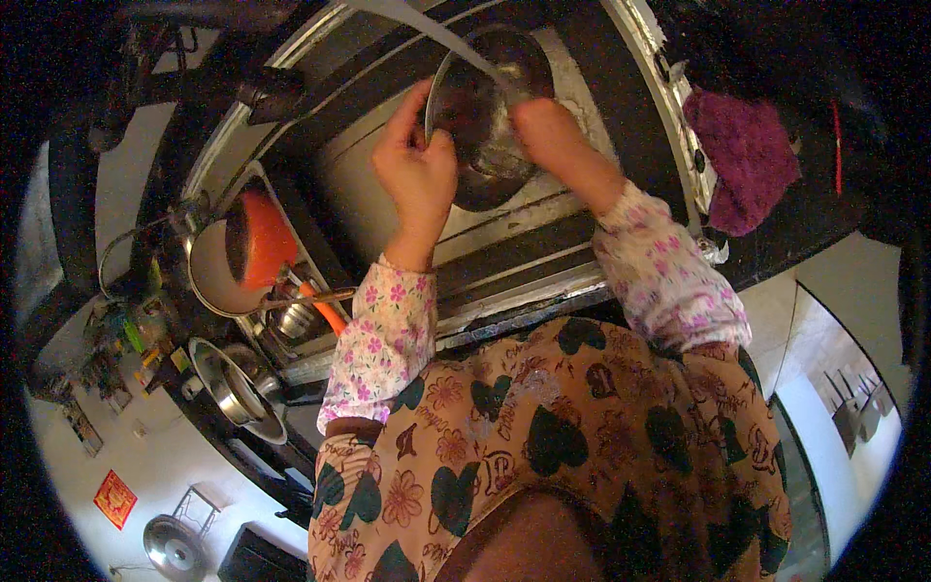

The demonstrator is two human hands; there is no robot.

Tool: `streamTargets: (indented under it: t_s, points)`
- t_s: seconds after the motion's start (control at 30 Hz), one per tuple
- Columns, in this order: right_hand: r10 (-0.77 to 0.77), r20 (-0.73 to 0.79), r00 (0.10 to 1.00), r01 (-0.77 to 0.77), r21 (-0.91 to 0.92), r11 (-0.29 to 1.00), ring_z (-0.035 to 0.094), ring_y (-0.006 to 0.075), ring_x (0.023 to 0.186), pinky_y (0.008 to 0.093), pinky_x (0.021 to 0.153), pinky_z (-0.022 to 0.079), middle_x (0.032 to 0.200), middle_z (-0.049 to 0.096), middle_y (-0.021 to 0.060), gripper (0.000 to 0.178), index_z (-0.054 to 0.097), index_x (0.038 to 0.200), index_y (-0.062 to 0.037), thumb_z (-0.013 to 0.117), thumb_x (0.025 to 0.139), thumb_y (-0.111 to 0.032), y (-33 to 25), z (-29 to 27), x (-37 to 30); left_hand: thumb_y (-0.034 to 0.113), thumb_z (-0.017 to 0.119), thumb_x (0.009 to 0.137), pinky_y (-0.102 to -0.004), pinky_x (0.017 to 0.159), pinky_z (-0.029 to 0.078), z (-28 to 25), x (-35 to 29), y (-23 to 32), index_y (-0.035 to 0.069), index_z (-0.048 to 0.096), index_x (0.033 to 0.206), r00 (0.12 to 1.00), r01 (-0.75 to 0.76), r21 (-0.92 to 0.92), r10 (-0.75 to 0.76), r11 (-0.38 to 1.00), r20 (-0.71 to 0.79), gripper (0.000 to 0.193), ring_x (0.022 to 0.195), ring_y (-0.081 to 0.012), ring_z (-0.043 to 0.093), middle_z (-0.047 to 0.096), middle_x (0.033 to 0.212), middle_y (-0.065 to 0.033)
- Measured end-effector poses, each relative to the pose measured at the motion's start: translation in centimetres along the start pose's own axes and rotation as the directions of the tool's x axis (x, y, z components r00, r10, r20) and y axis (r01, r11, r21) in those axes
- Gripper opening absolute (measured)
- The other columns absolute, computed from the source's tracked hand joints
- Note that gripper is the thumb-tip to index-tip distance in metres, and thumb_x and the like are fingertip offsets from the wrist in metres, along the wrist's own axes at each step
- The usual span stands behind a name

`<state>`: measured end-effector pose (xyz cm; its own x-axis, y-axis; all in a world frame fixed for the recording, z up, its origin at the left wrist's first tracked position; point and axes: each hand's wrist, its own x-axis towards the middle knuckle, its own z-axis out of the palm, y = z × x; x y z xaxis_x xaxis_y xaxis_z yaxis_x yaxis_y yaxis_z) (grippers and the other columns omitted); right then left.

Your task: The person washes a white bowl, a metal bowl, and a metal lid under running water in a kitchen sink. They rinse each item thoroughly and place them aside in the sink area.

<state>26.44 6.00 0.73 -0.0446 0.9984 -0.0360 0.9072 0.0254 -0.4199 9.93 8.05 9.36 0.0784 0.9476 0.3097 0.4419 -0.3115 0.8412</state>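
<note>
My left hand grips the left rim of a dark, round metal bowl, thumb on the near side and fingers behind. The bowl is tilted over a sink basin. My right hand is at the bowl's inner side, closed and slightly blurred. Its fingertips are hidden, so whatever they hold does not show. From the top, a long pale grey strip slants down across the bowl toward my right hand; whether it is a tap spout or something else is unclear. Both forearms wear floral sleeve covers.
A purple cloth hangs over the sink's right edge. Left of the sink are an orange container, a long-handled pale pan and a steel basin. The sink's metal front edge runs before my body.
</note>
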Motion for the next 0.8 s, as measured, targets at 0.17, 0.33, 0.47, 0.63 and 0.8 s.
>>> streamTargets:
  t_s: [0.17,0.33,0.47,0.63,0.8]
  points:
    - [0.104,-0.075,0.992,-0.112,-0.109,0.988,0.062,0.0322,0.066,0.0414,0.057,0.05,0.08,0.063,0.0165,0.029,0.06,0.097,-0.0008,0.065,0.072,-0.016,3.9,-3.6,-3.3,-0.006,0.055,0.063,-0.0218,0.05,0.036,-0.9,1.4,-0.6,0.003,0.063,0.107,0.998,0.023,0.015,-0.024,1.0,0.063,0.046,0.052,-0.0073,0.04,0.051,0.065,0.0009]
    - [0.307,0.034,0.951,-0.196,0.836,0.513,0.062,0.0206,0.067,0.0342,0.06,0.051,0.082,0.066,0.0103,0.04,0.06,0.099,0.0,0.066,0.078,-0.032,4.3,-0.9,-2.9,-0.008,0.054,0.064,-0.0229,0.061,0.044,-1.6,3.2,-1.1,0.0,0.06,0.109,0.908,0.416,-0.369,-0.405,0.831,0.11,0.046,0.063,-0.0109,0.054,0.059,0.074,-0.0001]
    - [0.343,0.538,0.77,-0.631,0.722,0.283,0.064,0.0232,0.072,0.0368,0.058,0.052,0.087,0.066,0.0121,0.034,0.059,0.103,0.0011,0.063,0.077,-0.021,3.9,-2.5,-4.0,-0.006,0.059,0.063,-0.036,0.078,0.047,-2.1,3.0,-3.6,0.002,0.058,0.108,0.999,0.047,0.186,-0.05,0.981,0.011,0.046,0.086,-0.0257,0.058,0.06,0.094,-0.0119]
    - [0.451,0.419,0.788,-0.567,0.779,0.267,0.061,0.0167,0.077,0.0294,0.061,0.049,0.092,0.063,0.0101,0.039,0.054,0.11,0.0016,0.057,0.073,-0.011,2.0,-3.1,-5.6,0.002,0.058,0.069,-0.0422,0.083,0.043,0.2,1.5,-1.2,0.006,0.056,0.11,0.785,-0.601,0.479,0.361,0.639,0.504,0.041,0.098,-0.0323,0.051,0.055,0.103,-0.0149]
    - [0.52,0.08,0.85,-0.364,0.803,0.472,0.06,0.0182,0.085,0.0296,0.076,0.047,0.095,0.063,0.0098,0.035,0.057,0.106,0.0019,0.055,0.072,-0.004,-0.5,-3.9,-6.0,0.005,0.052,0.075,-0.0422,0.088,0.042,5.0,0.2,-1.8,0.01,0.053,0.116,0.735,-0.626,0.345,0.381,0.699,0.561,0.042,0.104,-0.0331,0.049,0.054,0.113,-0.0138]
